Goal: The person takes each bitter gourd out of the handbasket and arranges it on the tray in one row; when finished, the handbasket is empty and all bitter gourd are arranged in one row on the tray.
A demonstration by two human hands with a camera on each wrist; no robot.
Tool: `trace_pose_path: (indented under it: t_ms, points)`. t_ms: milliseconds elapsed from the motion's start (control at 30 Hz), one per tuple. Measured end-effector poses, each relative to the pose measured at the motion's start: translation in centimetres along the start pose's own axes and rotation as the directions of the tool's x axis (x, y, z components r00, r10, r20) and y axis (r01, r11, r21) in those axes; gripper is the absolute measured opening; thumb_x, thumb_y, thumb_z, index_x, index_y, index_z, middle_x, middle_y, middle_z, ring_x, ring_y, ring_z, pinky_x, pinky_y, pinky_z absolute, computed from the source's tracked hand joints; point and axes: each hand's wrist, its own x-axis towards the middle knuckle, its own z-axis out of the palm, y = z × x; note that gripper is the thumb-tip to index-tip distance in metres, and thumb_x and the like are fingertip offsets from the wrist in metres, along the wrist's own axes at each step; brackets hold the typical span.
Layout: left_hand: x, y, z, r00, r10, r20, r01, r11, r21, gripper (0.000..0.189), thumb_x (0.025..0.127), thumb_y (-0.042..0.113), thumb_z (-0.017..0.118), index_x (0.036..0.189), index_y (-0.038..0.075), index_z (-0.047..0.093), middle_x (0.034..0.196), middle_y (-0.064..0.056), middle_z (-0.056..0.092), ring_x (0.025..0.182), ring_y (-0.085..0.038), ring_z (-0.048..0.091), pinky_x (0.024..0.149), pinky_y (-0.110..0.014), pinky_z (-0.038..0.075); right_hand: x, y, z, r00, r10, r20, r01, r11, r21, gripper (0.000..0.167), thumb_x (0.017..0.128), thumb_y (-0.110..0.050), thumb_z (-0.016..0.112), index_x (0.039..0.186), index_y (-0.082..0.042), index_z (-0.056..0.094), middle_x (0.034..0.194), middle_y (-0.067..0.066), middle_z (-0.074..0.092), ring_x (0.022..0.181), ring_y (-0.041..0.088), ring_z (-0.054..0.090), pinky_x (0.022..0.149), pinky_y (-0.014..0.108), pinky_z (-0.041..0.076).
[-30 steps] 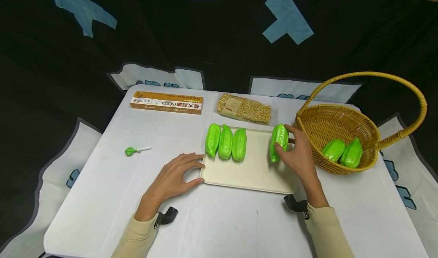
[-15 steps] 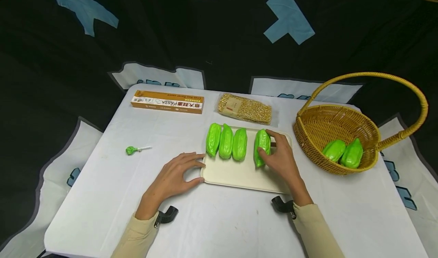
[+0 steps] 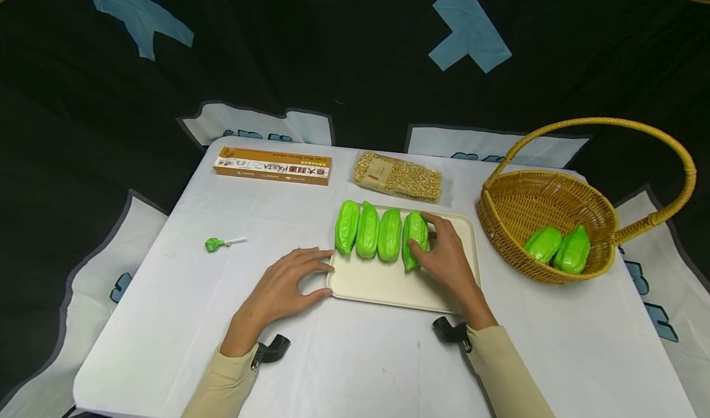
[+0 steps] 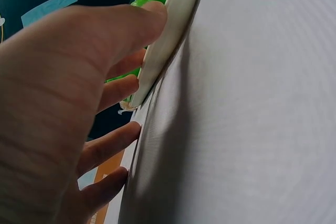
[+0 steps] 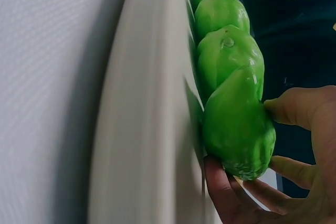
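Dark backdrop point(image 3: 344, 66), white counter point(image 3: 355, 368). Pinching a green fruit point(image 3: 415, 228) in the right hand point(image 3: 448, 258), at one o'clock on the tray point(image 3: 383, 282); touching it at nine with the left hand point(image 3: 280, 291), spread and empty. Pushed too far toward nine, could skew the adjacent row point(image 3: 367, 230); released tilted, could roll.
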Motion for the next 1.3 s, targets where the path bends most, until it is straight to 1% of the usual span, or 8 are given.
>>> trace_pose_path:
  t_ms: [133, 333, 533, 667, 833, 1000, 1167, 1300]
  points:
    - [0.0, 0.0, 0.0, 1.000, 0.006, -0.008, -0.006, 1.000, -0.003, 0.039, 0.090, 0.043, 0.089, 0.122, 0.022, 0.080, 0.153, 0.004, 0.063, 0.145, -0.027, 0.056, 0.121, -0.049, 0.046, 0.1, 0.0, 0.1, 1.000, -0.003, 0.002, 0.003, 1.000, -0.008, 0.071, 0.098, -0.023, 0.078, 0.158, -0.001, 0.048, 0.154, 0.027, 0.051, 0.133, 0.044, 0.056, 0.112, 0.061, 0.048]
    - [0.1, 0.0, 0.0, 1.000, 0.010, -0.015, -0.010, 1.000, -0.008, 0.039, 0.089, 0.042, 0.089, 0.122, 0.022, 0.080, 0.153, 0.004, 0.064, 0.144, -0.028, 0.057, 0.121, -0.050, 0.047, 0.2, 0.0, 0.2, 1.000, 0.006, 0.014, -0.005, 1.000, -0.026, 0.071, 0.100, -0.027, 0.077, 0.159, -0.001, 0.047, 0.154, 0.027, 0.052, 0.139, 0.044, 0.054, 0.115, 0.060, 0.046]
    - [0.1, 0.0, 0.1, 1.000, 0.009, -0.012, -0.009, 1.000, -0.010, 0.039, 0.090, 0.043, 0.089, 0.122, 0.022, 0.080, 0.153, 0.005, 0.063, 0.145, -0.027, 0.056, 0.122, -0.049, 0.045, 0.1, 0.0, 0.0, 1.000, 0.027, 0.015, -0.027, 0.999, -0.032, 0.072, 0.100, -0.030, 0.078, 0.160, -0.003, 0.047, 0.152, 0.026, 0.053, 0.125, 0.042, 0.063, 0.106, 0.058, 0.053]
    - [0.0, 0.0, 0.0, 1.000, 0.010, -0.015, -0.011, 1.000, -0.010, 0.039, 0.090, 0.043, 0.089, 0.122, 0.022, 0.080, 0.153, 0.005, 0.064, 0.144, -0.027, 0.057, 0.120, -0.050, 0.047, -0.1, 0.0, -0.4, 0.999, 0.032, 0.007, -0.031, 0.999, -0.038, 0.073, 0.101, -0.033, 0.077, 0.160, -0.004, 0.046, 0.153, 0.026, 0.052, 0.127, 0.043, 0.063, 0.106, 0.059, 0.054]
    - [0.0, 0.0, 0.0, 1.000, 0.004, -0.015, -0.004, 1.000, -0.004, 0.040, 0.090, 0.043, 0.089, 0.123, 0.023, 0.080, 0.153, 0.006, 0.063, 0.144, -0.027, 0.057, 0.119, -0.050, 0.049, -0.4, 0.2, -1.3, 1.000, 0.022, -0.003, -0.022, 1.000, -0.012, 0.072, 0.102, -0.036, 0.076, 0.160, -0.006, 0.046, 0.153, 0.025, 0.051, 0.128, 0.042, 0.065, 0.100, 0.058, 0.059]
    - [0.0, 0.0, 0.0, 1.000, -0.002, -0.007, 0.002, 1.000, -0.006, 0.040, 0.090, 0.044, 0.088, 0.123, 0.022, 0.080, 0.153, 0.005, 0.063, 0.145, -0.027, 0.056, 0.122, -0.050, 0.045, -0.6, 0.4, -2.5, 1.000, 0.022, -0.018, -0.022, 1.000, 0.009, 0.069, 0.104, -0.034, 0.075, 0.160, -0.006, 0.047, 0.152, 0.024, 0.051, 0.129, 0.042, 0.065, 0.092, 0.056, 0.064]
    - [0.0, 0.0, 0.1, 1.000, 0.007, -0.014, -0.007, 1.000, -0.008, 0.039, 0.090, 0.043, 0.088, 0.122, 0.023, 0.080, 0.152, 0.004, 0.064, 0.144, -0.027, 0.057, 0.121, -0.050, 0.046, -0.8, 0.7, -4.0, 0.998, -0.002, -0.067, 0.003, 1.000, 0.013, 0.063, 0.105, -0.028, 0.072, 0.158, -0.002, 0.049, 0.152, 0.025, 0.054, 0.132, 0.043, 0.063, 0.098, 0.056, 0.063]
    - [0.0, -0.1, 0.1, 0.999, 0.026, -0.030, -0.026, 1.000, -0.006, 0.038, 0.089, 0.041, 0.089, 0.121, 0.023, 0.080, 0.151, 0.003, 0.065, 0.143, -0.028, 0.058, 0.121, -0.050, 0.045, -0.9, 0.8, -5.4, 0.993, -0.030, -0.113, 0.033, 0.999, 0.025, 0.060, 0.105, -0.022, 0.072, 0.156, 0.000, 0.050, 0.151, 0.026, 0.055, 0.130, 0.045, 0.063, 0.099, 0.057, 0.062]
